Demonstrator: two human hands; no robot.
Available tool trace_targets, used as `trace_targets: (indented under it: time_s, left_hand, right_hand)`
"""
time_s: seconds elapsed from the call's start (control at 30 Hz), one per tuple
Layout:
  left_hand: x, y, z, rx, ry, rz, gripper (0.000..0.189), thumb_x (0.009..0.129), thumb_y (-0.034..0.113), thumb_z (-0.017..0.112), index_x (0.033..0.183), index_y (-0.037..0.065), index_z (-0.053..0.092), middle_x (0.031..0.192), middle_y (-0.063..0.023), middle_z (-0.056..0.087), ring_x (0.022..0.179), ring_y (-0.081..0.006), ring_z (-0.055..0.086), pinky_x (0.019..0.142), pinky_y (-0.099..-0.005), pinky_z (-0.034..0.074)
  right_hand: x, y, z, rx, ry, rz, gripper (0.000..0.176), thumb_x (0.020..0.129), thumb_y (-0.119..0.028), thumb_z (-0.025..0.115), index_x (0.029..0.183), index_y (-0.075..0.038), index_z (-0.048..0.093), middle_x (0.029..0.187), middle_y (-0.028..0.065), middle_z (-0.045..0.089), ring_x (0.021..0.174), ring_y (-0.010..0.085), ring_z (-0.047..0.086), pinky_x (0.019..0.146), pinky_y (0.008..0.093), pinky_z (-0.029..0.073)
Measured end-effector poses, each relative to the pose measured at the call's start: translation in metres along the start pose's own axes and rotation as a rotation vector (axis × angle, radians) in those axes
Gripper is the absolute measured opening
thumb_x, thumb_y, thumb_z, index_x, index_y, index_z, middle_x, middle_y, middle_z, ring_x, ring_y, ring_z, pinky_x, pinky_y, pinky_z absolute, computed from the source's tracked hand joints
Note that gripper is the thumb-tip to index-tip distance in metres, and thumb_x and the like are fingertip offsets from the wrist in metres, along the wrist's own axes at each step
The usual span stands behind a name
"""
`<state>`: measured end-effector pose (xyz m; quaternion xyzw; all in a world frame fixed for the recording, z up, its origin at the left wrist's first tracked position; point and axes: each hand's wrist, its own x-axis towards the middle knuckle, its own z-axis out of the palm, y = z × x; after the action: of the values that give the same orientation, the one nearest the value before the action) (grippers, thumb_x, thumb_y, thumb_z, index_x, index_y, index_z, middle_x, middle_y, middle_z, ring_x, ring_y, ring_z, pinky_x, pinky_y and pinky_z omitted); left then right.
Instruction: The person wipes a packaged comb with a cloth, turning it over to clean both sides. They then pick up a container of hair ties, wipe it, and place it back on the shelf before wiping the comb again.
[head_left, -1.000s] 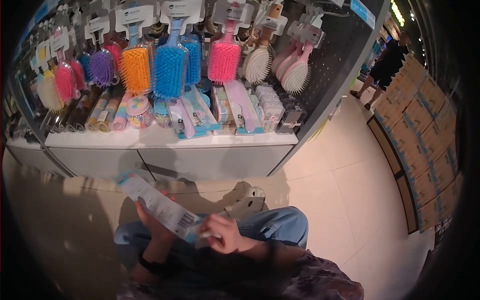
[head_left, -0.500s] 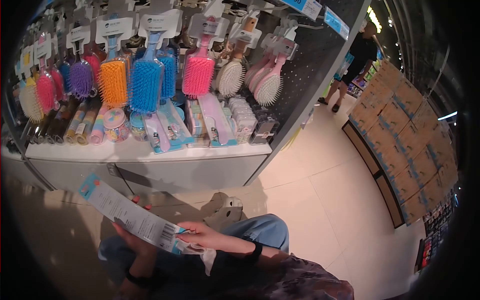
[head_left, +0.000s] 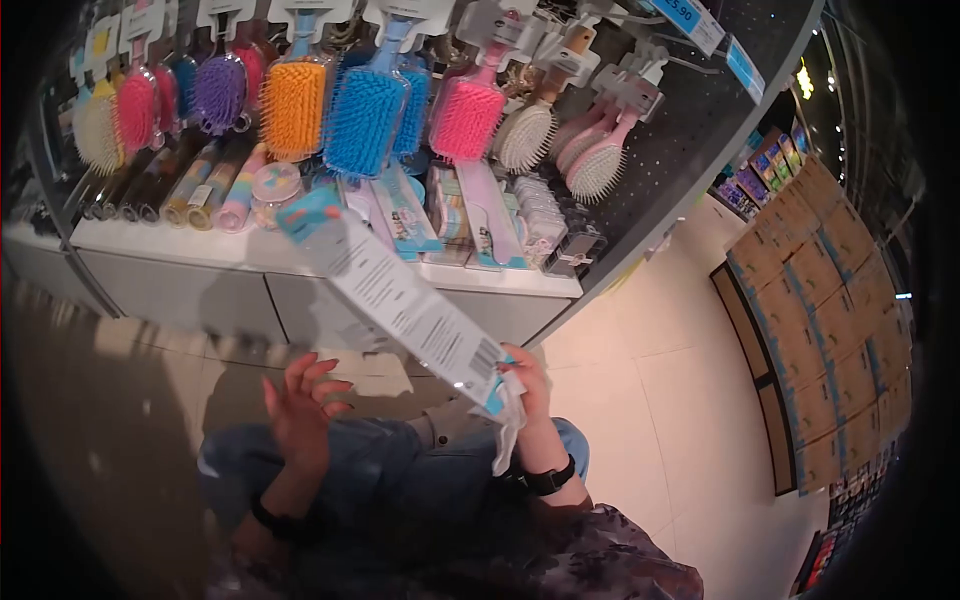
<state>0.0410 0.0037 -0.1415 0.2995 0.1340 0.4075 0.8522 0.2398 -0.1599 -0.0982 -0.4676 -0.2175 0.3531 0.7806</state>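
My right hand grips the lower end of a long flat package, whose printed back with a barcode faces me. A crumpled white tissue hangs from the same hand. The package slants up to the left, its blue end in front of the shelf edge. My left hand is raised left of the package, fingers apart and slightly curled, touching nothing.
Ahead, hairbrushes such as a blue one and an orange one hang over a white shelf of packaged goods. Stacked cardboard boxes stand at the right. My bent knees are below.
My left hand has let go of the package and opened. My right hand has moved right and up with it. The view has shifted, and the person in the aisle is out of sight.
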Motion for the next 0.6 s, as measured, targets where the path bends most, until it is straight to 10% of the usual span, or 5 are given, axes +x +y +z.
trace_targets:
  time_s: [0.6]
  left_hand:
    - [0.003,-0.003,-0.004,0.031,-0.037,-0.163,0.063,0.09,0.054,0.016,0.11,0.003,0.047,0.1,-0.0117,0.059,0.081,-0.0228,0.06,0.063,-0.0325,0.049]
  right_hand:
    - [0.087,-0.015,0.046,-0.136,-0.025,0.019,0.027,0.088,-0.019,0.052,0.107,-0.001,0.049,0.087,0.0048,0.06,0.071,0.0085,0.057,0.059,0.0216,0.046]
